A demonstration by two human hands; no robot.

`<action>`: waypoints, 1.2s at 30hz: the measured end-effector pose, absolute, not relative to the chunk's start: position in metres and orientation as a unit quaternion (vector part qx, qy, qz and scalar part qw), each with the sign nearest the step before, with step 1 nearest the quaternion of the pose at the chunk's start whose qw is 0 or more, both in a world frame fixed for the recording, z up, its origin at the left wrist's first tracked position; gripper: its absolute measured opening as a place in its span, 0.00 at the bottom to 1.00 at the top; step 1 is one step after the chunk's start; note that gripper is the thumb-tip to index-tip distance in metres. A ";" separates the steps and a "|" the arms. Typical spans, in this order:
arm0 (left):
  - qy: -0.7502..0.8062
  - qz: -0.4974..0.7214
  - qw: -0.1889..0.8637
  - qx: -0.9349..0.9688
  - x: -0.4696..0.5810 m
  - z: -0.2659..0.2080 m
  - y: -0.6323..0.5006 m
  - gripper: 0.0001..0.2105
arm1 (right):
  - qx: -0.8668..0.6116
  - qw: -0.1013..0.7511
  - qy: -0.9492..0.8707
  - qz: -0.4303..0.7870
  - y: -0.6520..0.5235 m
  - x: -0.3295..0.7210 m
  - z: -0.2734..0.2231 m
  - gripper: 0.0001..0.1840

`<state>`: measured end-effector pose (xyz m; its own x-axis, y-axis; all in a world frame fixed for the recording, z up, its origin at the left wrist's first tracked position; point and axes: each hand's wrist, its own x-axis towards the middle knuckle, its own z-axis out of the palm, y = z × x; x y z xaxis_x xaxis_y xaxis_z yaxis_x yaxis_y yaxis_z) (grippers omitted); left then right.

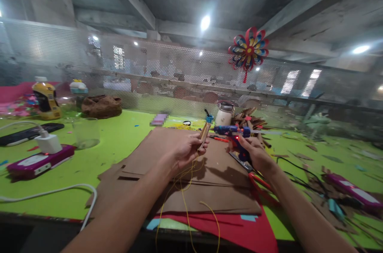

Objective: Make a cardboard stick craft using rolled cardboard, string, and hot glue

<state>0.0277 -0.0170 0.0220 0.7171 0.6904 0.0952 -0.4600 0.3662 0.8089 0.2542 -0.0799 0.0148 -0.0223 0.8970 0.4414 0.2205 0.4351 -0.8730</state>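
Observation:
Pinched in my left hand (191,149) is a narrow, upright strip of cardboard (204,131), with a small blue part (209,118) and a black tip at its top. Thin yellow string (183,189) trails down from that hand over the cardboard and past the table edge. My right hand (254,153) grips a blue hot glue gun (235,131) with a red light lit; its nozzle points left, close to the strip. Whether nozzle and strip touch, I cannot tell. Stacked brown cardboard sheets (143,157) lie beneath both hands.
Red-handled scissors (259,181) lie right of the sheets, over red paper (257,229). A white jar (224,114) and cardboard scraps (251,119) stand behind. At left are a clear cup (86,133), a purple power strip (42,161) and a yellow bottle (46,99).

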 end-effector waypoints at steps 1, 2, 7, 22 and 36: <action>0.131 0.356 0.816 0.436 0.028 0.023 -0.017 0.12 | -0.434 0.530 -0.659 0.311 -0.081 0.252 0.014 0.22; 0.131 0.359 0.816 0.434 0.028 0.023 -0.017 0.11 | -0.435 0.518 -0.667 0.313 -0.081 0.250 0.013 0.22; 0.121 0.356 0.820 0.431 0.029 0.024 -0.018 0.14 | -0.411 0.561 -0.629 0.347 -0.074 0.254 0.009 0.20; 0.128 0.349 0.809 0.455 0.029 0.020 -0.016 0.12 | -0.370 0.584 -0.623 0.366 -0.076 0.258 0.014 0.17; 0.129 0.341 0.801 0.474 0.031 0.020 -0.019 0.12 | -0.426 0.601 -0.581 0.347 -0.064 0.273 0.009 0.20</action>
<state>0.0310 -0.0195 0.0201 0.7338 0.6693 0.1165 -0.4238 0.3170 0.8485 0.2731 -0.0638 0.0087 0.0846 0.9114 0.4027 0.0784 0.3968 -0.9146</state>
